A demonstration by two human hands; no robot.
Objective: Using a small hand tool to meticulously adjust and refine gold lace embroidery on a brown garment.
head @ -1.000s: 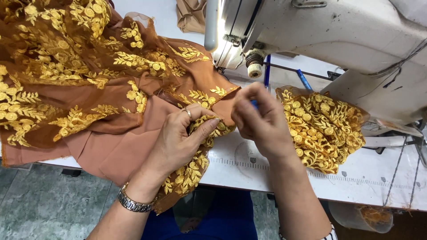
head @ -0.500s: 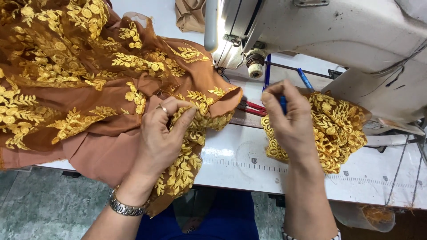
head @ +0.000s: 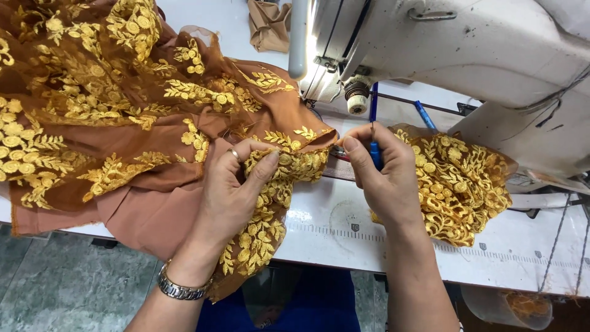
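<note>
Brown fabric with gold floral embroidery [head: 110, 123] spreads over the left of the white sewing table [head: 344, 240]. My left hand [head: 236, 190], with a ring and a metal wristwatch, pinches a gold embroidered edge of the fabric [head: 289, 169] just left of the needle area. My right hand [head: 384, 181] holds a small blue-handled tool [head: 373, 147] upright, its tip near the fabric edge. A separate gold embroidered piece [head: 461, 184] lies behind and to the right of my right hand.
A white sewing machine [head: 467, 55] fills the upper right, its lamp [head: 297, 37] lit. A blue pen [head: 425, 115] lies on the table under the machine arm. A folded tan cloth [head: 269, 24] sits at the back. Grey tiled floor [head: 61, 289] shows below.
My hands, close together a second ago, have moved apart. My right hand shifted right and now holds the blue tool upright near the fabric edge; my left hand keeps its pinch.
</note>
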